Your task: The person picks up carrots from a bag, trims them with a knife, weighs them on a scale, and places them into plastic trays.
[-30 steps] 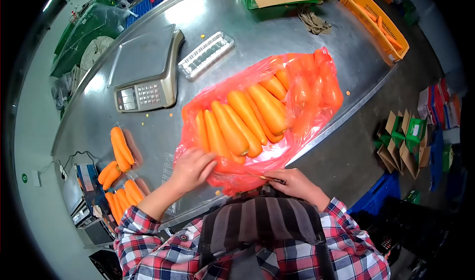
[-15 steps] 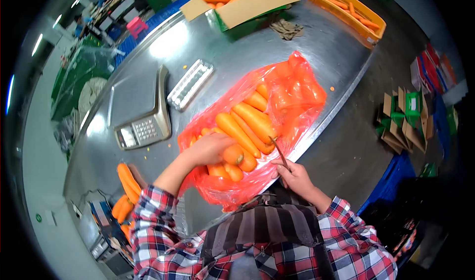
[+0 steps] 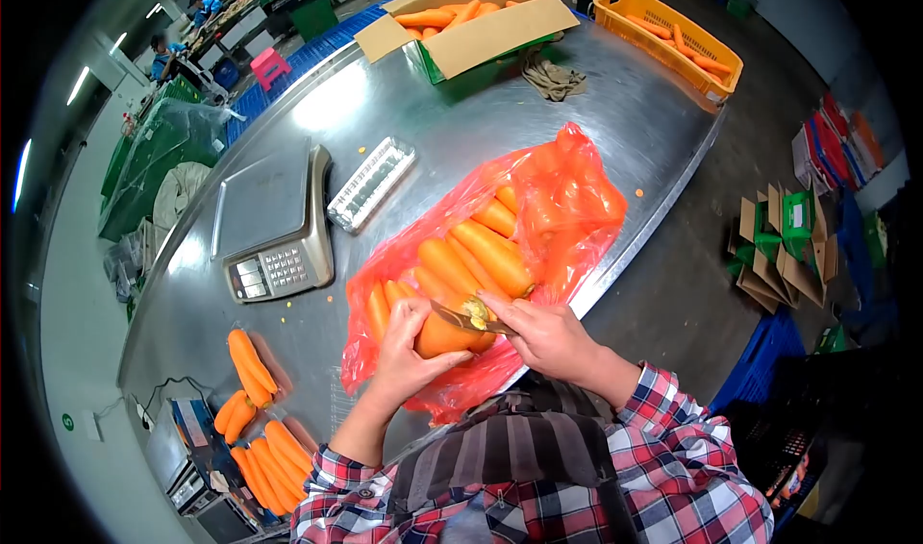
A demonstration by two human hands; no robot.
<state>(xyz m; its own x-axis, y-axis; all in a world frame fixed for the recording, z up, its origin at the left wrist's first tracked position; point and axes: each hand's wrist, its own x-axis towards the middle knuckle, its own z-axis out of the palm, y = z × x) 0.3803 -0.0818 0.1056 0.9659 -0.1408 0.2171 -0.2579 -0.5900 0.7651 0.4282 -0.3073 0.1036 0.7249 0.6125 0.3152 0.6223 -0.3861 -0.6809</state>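
Observation:
My left hand [image 3: 411, 347] is wrapped round a thick carrot [image 3: 444, 338] whose top end faces right. My right hand [image 3: 553, 339] grips a knife [image 3: 465, 321], and its dark blade lies across the carrot's top. A pale yellowish-green bit [image 3: 475, 309] shows at the blade. Beneath and beyond both hands, an opened red plastic bag [image 3: 577, 198] holds several more carrots [image 3: 490, 253]. My right hand hides most of the knife's handle.
A scale [image 3: 274, 227] stands at left beside a white plastic-wrapped pack [image 3: 372, 184]. Loose carrots [image 3: 274, 467] lie at lower left. Behind are a carton [image 3: 500, 35] of carrots, a cloth [image 3: 553, 75] and a yellow crate [image 3: 663, 39]. The metal table's edge [image 3: 663, 212] runs along the right.
My left hand has lifted a carrot from the bag and turned its top toward the knife. My right hand has moved left and brought the blade onto the carrot.

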